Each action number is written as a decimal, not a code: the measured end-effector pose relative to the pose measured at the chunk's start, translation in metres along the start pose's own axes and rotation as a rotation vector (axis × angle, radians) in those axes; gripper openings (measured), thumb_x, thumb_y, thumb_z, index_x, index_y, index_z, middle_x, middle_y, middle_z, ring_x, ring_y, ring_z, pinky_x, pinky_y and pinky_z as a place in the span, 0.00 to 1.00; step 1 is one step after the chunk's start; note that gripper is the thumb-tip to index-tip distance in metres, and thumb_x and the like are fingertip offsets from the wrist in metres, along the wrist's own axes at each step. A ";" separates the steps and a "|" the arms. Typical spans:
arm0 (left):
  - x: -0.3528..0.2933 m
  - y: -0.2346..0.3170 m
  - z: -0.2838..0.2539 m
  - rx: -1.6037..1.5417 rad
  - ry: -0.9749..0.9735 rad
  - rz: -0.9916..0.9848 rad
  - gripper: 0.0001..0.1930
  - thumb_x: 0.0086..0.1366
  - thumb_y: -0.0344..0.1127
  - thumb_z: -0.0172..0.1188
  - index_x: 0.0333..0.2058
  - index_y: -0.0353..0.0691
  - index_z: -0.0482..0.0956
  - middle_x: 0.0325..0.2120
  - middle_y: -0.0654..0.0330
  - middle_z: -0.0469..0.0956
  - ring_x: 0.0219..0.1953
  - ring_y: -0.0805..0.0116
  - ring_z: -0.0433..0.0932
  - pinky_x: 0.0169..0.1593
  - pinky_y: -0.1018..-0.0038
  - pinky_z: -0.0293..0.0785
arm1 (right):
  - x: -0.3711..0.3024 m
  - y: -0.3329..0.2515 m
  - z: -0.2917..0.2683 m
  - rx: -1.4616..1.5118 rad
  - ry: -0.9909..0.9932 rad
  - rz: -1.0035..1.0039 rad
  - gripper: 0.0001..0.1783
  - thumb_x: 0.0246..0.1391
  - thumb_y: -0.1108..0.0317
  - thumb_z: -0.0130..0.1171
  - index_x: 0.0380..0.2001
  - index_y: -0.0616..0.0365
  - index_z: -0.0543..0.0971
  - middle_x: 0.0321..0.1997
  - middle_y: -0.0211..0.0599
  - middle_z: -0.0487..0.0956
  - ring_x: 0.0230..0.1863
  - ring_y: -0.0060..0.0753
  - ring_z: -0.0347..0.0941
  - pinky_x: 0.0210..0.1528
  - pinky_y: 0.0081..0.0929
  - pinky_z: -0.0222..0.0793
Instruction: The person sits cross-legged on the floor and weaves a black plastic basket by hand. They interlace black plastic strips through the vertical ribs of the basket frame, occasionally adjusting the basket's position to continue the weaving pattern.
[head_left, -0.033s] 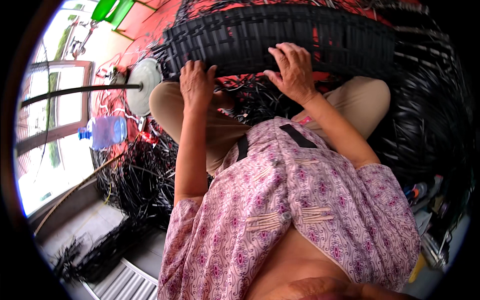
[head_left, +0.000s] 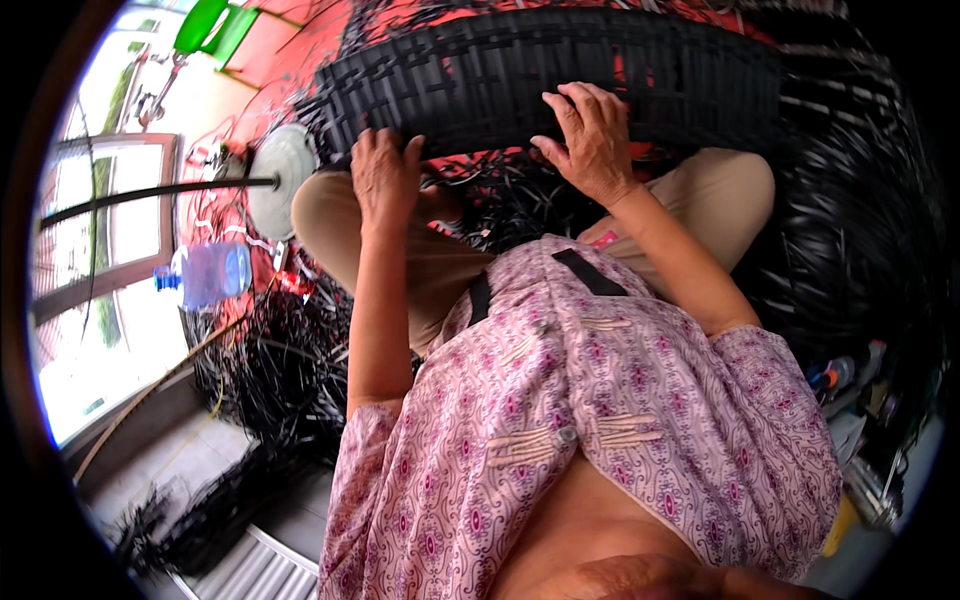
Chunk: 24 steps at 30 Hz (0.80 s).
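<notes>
A wide black woven strip panel point(head_left: 480, 85), curved like a basket wall, stretches across in front of me. My left hand point(head_left: 385, 180) rests at its near left edge, fingers side by side against the weave and thumb out to the side. Further right, my right hand point(head_left: 595, 145) touches the panel near its middle, with fingers spread and thumb apart. Neither hand shows a loose strip in its fingers. Under the fingertips, the contact is partly hidden. Loose black strips point(head_left: 520, 195) lie between my crossed legs, below the panel.
Black strips point(head_left: 840, 230) are heaped at the right, and another tangle point(head_left: 290, 370) lies at the left. A round pale base with a pole point(head_left: 280, 180) stands by my left knee, near a blue-tinted water bottle point(head_left: 215, 275). A green chair point(head_left: 225, 35) is at the far left.
The whole view has shifted slightly. My left hand sits a little lower and further left in the picture; my right hand keeps nearly the same place on the panel.
</notes>
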<state>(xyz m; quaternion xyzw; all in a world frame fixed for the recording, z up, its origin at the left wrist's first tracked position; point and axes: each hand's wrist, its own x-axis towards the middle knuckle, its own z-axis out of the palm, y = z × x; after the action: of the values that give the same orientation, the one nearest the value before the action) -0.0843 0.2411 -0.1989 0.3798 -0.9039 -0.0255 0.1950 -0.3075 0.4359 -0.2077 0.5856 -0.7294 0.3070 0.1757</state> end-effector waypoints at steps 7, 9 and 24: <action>0.017 0.005 0.032 0.061 0.097 -0.074 0.33 0.59 0.56 0.65 0.49 0.32 0.70 0.51 0.43 0.69 0.54 0.41 0.69 0.56 0.52 0.66 | -0.014 0.040 -0.012 -0.100 -0.055 0.016 0.37 0.46 0.49 0.69 0.56 0.53 0.71 0.55 0.38 0.69 0.59 0.44 0.63 0.64 0.45 0.55; 0.025 0.005 0.033 0.029 0.070 -0.084 0.34 0.58 0.57 0.65 0.50 0.33 0.70 0.52 0.43 0.68 0.55 0.41 0.68 0.56 0.51 0.66 | -0.012 0.041 -0.010 -0.120 -0.019 0.031 0.35 0.43 0.49 0.70 0.53 0.53 0.72 0.51 0.36 0.70 0.55 0.42 0.65 0.60 0.44 0.58; 0.085 -0.010 0.041 0.111 -0.092 -0.199 0.42 0.59 0.66 0.60 0.55 0.32 0.68 0.56 0.40 0.66 0.60 0.38 0.64 0.61 0.47 0.63 | -0.012 0.120 -0.040 -0.277 0.020 -0.003 0.37 0.48 0.43 0.66 0.55 0.55 0.72 0.53 0.36 0.70 0.59 0.40 0.64 0.62 0.46 0.55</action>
<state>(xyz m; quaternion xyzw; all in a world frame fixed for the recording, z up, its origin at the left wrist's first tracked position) -0.1467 0.1708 -0.2103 0.4763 -0.8697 -0.0120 0.1286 -0.4235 0.4861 -0.2145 0.5536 -0.7623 0.2089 0.2624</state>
